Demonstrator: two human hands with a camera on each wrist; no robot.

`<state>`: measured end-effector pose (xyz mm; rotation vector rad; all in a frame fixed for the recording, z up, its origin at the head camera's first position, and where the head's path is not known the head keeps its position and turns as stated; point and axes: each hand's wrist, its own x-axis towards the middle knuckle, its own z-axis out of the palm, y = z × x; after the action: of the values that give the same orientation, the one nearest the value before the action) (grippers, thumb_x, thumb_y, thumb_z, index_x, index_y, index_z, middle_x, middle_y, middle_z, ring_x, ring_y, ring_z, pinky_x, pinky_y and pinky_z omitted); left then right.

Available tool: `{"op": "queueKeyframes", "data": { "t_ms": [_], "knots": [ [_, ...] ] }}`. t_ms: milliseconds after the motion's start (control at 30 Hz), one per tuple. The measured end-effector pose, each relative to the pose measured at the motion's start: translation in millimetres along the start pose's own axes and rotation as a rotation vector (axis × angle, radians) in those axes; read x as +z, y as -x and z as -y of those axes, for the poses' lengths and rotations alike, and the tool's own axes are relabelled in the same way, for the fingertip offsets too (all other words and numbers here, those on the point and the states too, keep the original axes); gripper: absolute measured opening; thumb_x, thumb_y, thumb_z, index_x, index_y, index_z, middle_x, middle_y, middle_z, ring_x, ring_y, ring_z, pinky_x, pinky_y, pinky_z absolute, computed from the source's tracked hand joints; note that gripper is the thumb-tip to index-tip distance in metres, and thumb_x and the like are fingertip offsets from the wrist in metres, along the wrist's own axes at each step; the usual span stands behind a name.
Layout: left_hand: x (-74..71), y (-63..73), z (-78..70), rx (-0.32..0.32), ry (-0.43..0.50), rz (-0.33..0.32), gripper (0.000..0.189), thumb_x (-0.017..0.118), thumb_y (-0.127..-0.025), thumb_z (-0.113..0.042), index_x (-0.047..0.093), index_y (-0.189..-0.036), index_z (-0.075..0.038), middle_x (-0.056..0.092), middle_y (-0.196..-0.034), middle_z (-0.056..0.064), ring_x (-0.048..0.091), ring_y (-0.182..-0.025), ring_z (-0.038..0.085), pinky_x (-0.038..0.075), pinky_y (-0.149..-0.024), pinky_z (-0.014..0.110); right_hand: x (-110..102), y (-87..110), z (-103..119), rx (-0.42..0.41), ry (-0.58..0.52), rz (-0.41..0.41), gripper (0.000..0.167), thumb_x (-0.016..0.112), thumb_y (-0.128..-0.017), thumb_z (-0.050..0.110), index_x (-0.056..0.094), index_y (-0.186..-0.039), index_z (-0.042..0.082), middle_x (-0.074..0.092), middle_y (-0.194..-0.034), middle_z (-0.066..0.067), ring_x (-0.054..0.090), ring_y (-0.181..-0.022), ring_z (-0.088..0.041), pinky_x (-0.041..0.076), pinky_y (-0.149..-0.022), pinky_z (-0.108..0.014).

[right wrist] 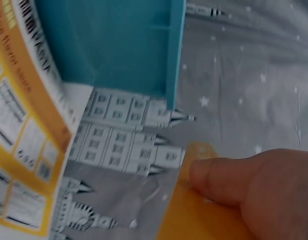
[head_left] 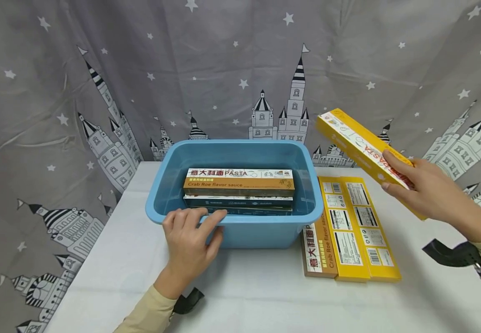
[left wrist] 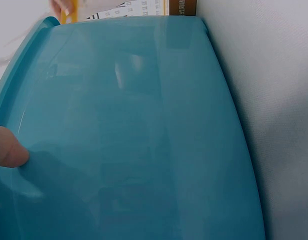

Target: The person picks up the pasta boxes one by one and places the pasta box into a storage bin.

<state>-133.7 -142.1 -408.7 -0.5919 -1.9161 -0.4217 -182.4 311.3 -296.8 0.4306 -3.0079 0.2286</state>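
My right hand (head_left: 425, 189) grips a yellow pasta box (head_left: 361, 148) near one end, holding it tilted in the air right of the blue bin (head_left: 248, 236). In the right wrist view the thumb (right wrist: 224, 177) lies along the yellow box (right wrist: 194, 210). The left hand (head_left: 190, 240) holds the bin's front rim, fingers over the edge and thumb against the outer wall; the left wrist view shows a fingertip (left wrist: 11, 147) on the blue wall (left wrist: 119, 125). Inside the bin lie a brown-and-white crab roe pasta box (head_left: 240, 183) and dark boxes (head_left: 240, 203) in front of it.
Right of the bin, a brown crab roe pasta box (head_left: 319, 254) and two yellow boxes (head_left: 348, 249) lie side by side on the white tabletop (head_left: 261, 296). The bin partly covers the brown one. Behind hangs a grey curtain (head_left: 223, 60) with castles and stars.
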Motion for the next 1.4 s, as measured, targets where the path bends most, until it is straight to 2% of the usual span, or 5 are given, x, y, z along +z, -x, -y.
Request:
{"op": "queueKeyframes", "data": {
  "t_ms": [267, 467, 733, 1000, 1400],
  "knots": [
    [2.1, 0.3, 0.3, 0.005, 0.002, -0.021, 0.021, 0.057, -0.093, -0.019, 0.075, -0.103, -0.018, 0.063, -0.087, 0.012, 0.05, -0.08, 0.031, 0.028, -0.086, 0.052, -18, -30.2, 35, -0.16, -0.006, -0.019, 0.077, 0.072, -0.092, 0.027, 0.036, -0.159, 0.016, 0.056, -0.119, -0.027, 0.048, -0.097, -0.032, 0.035, -0.07, -0.038],
    [2.5, 0.6, 0.4, 0.006, 0.002, -0.024, 0.021, 0.056, -0.095, -0.02, 0.075, -0.102, -0.018, 0.063, -0.087, 0.012, 0.05, -0.08, 0.03, 0.027, -0.086, 0.052, -27, -52.3, 63, -0.242, -0.031, 0.054, 0.076, 0.072, -0.093, 0.029, 0.036, -0.159, 0.021, 0.054, -0.13, -0.026, 0.048, -0.106, -0.033, 0.039, -0.074, -0.04],
    [2.6, 1.4, -0.3, 0.006, 0.001, -0.023, 0.02, 0.057, -0.095, -0.02, 0.075, -0.102, -0.018, 0.063, -0.087, 0.012, 0.05, -0.08, 0.031, 0.028, -0.086, 0.053, -24, -76.2, 98, -0.368, -0.05, 0.111, 0.072, 0.071, -0.093, 0.03, 0.04, -0.157, 0.024, 0.059, -0.115, -0.017, 0.049, -0.096, -0.026, 0.037, -0.073, -0.037],
    [2.7, 0.6, 0.2, 0.015, -0.001, -0.028, 0.021, 0.056, -0.097, -0.021, 0.075, -0.102, -0.018, 0.063, -0.087, 0.012, 0.05, -0.08, 0.03, 0.028, -0.086, 0.052, -21, -97.5, 127, -0.434, -0.021, 0.17, 0.069, 0.07, -0.094, 0.031, 0.041, -0.157, 0.029, 0.06, -0.121, -0.016, 0.051, -0.097, -0.025, 0.04, -0.075, -0.037],
    [1.2, 0.2, 1.0, 0.008, -0.007, -0.014, 0.022, 0.054, -0.098, -0.022, 0.075, -0.103, -0.018, 0.063, -0.087, 0.013, 0.05, -0.081, 0.031, 0.028, -0.086, 0.052, -10, -123.9, 166, -0.549, -0.009, 0.206, 0.068, 0.071, -0.094, 0.033, 0.043, -0.156, 0.028, 0.06, -0.106, -0.013, 0.05, -0.086, -0.023, 0.038, -0.072, -0.035]
  ]
}}
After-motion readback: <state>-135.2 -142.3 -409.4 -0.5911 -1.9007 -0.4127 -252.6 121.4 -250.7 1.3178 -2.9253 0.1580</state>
